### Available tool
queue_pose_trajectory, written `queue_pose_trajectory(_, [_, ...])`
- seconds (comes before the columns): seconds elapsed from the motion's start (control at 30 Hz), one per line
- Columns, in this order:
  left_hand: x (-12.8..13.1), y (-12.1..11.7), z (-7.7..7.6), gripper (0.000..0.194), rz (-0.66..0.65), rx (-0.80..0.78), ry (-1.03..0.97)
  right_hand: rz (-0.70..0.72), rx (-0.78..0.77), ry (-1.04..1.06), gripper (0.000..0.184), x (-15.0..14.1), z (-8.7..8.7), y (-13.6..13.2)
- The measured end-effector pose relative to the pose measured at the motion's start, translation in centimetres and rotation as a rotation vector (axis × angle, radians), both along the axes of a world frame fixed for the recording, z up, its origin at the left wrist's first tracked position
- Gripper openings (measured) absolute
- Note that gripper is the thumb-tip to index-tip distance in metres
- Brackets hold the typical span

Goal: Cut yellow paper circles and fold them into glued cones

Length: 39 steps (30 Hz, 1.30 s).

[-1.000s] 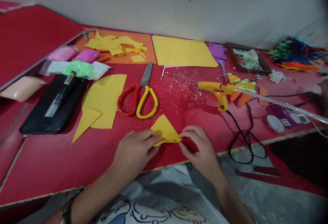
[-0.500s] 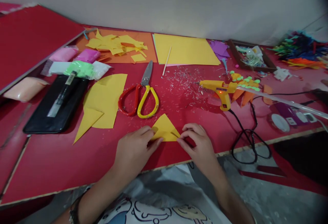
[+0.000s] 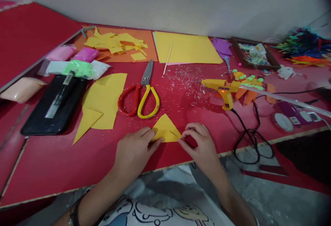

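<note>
A yellow paper triangle [image 3: 166, 129] lies near the table's front edge, its peak pointing away from me. My left hand [image 3: 136, 148] pinches its left corner between thumb and fingers. At the right corner, my right hand [image 3: 198, 143] grips the paper with thumb and fingertips, and a small crease or fold shows beside them. Just beyond the triangle rest scissors [image 3: 146, 91] with one red and one yellow handle. To their left are a larger cut yellow paper sheet [image 3: 108, 101] and a folded yellow paper piece [image 3: 88, 124].
A yellow glue gun [image 3: 222, 89] with its light on stands at the right, its black cord [image 3: 248, 136] looping over the table edge. A black phone-like slab [image 3: 38, 119] carries a marker [image 3: 62, 91]. Behind lie yellow scraps [image 3: 113, 43], yellow sheets [image 3: 186, 48] and a brown tray [image 3: 236, 51].
Both hands keep their hold on the triangle's corners, with hardly any movement. The whole view has shifted slightly.
</note>
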<state>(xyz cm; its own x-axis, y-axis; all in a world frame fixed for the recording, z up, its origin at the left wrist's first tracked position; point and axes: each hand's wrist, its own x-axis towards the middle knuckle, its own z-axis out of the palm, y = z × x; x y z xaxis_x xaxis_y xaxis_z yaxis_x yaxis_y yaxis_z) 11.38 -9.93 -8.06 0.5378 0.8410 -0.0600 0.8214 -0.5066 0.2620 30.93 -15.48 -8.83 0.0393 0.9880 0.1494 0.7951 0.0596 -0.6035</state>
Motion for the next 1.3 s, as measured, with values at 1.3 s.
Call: queue_pose_trajectory(1.3, [-1.0,0.0,0.0,0.029,0.058,0.108,-0.038,-0.001,-0.023,-0.095,0.015,-1.4,-0.1,0.6])
